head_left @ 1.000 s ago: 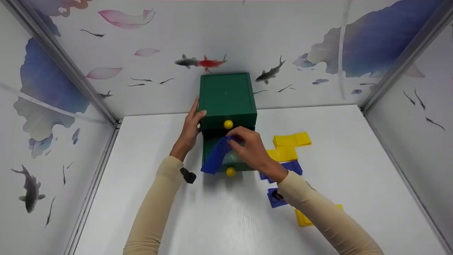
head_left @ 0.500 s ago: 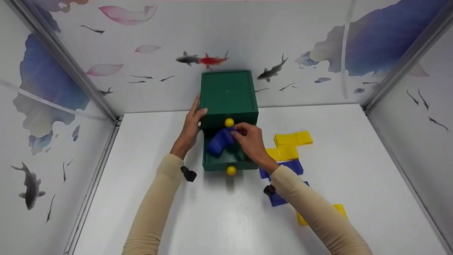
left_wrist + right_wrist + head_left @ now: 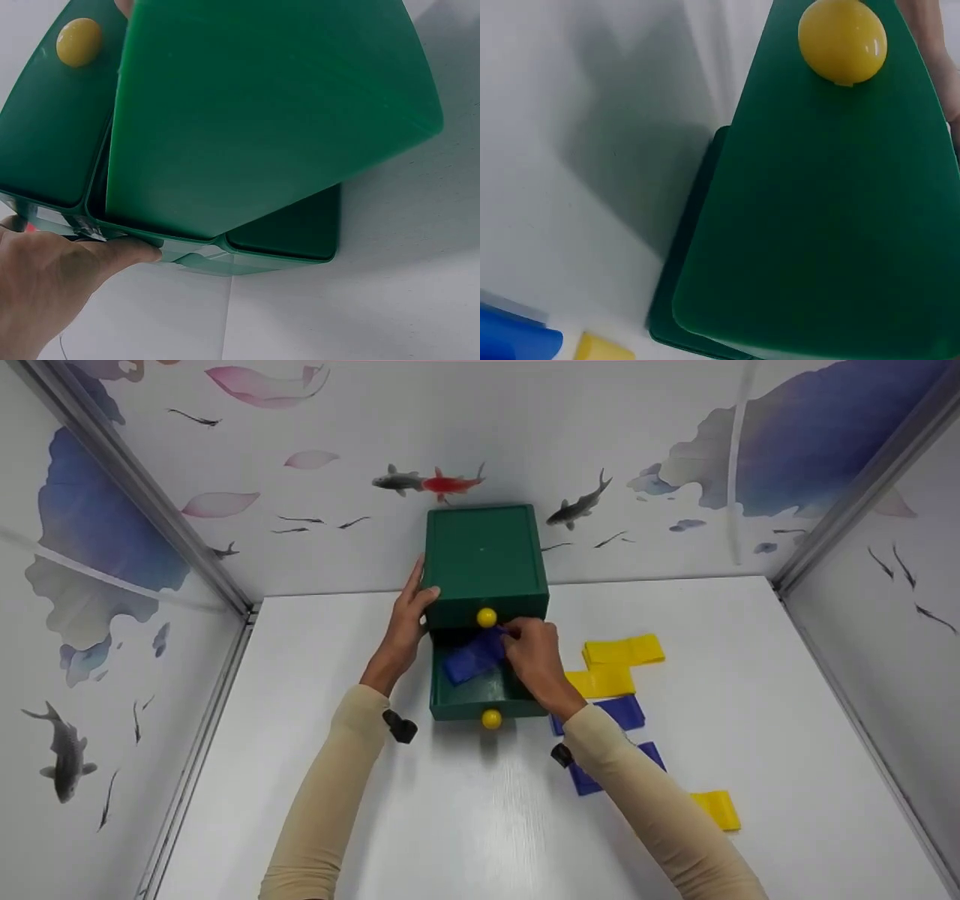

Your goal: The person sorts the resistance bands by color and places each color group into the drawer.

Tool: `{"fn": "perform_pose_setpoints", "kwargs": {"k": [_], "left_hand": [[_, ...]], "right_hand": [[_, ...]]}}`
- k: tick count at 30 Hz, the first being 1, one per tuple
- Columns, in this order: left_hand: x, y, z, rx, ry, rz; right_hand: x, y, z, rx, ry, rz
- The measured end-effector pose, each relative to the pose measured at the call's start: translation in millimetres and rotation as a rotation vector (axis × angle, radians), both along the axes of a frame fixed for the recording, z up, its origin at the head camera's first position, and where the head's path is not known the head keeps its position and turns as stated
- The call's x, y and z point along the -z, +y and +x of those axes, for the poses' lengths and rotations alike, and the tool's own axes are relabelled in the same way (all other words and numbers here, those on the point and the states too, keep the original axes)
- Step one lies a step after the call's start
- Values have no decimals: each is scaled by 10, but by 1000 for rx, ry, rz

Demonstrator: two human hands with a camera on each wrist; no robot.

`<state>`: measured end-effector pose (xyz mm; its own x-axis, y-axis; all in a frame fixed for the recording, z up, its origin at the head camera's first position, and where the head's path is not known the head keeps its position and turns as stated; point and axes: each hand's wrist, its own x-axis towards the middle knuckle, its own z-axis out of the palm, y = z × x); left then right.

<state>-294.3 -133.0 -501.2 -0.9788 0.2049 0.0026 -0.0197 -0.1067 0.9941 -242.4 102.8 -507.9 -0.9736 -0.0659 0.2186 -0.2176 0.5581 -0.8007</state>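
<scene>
A green two-drawer cabinet [image 3: 484,551] stands against the back wall. Its lower drawer [image 3: 457,710], with a yellow knob [image 3: 491,720], is pulled out; the upper one is closed. My left hand [image 3: 401,634] rests against the cabinet's left side, its thumb straight along the edge in the left wrist view [image 3: 71,274]. Over the back of the lower drawer, my right hand [image 3: 536,656] pinches one end of a blue folded strip [image 3: 472,658], whose other end slants down to the left inside the drawer. In the right wrist view the green drawer front [image 3: 817,210] hides the strip.
To the right of the drawer lie yellow folded strips [image 3: 626,650] and blue folded strips [image 3: 621,711]. Another yellow strip [image 3: 718,810] is partly under my right forearm. Printed walls enclose the white table [image 3: 315,660] at the back and sides.
My right hand has carried the blue strip up and back; its hanging end, earlier over the drawer's front edge, is now inside the drawer. My left hand stays on the cabinet.
</scene>
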Motion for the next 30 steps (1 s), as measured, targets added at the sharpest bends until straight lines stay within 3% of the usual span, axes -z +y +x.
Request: {"fn": "perform_pose_setpoints", "kwargs": {"k": [8,14,21,30], "left_hand": [[-14,15,-10,1,7,-4],[-8,5,3,-6,7,-7],[-7,16,2,-17,5,-11],[-4,20,7,-14,4,-5]], "right_hand": [[-48,38,66,-10,22,172],[-79,97,141,-5,44,240],[-152,371,267,-7,153,127],[-16,809,332,46,225,24]]}}
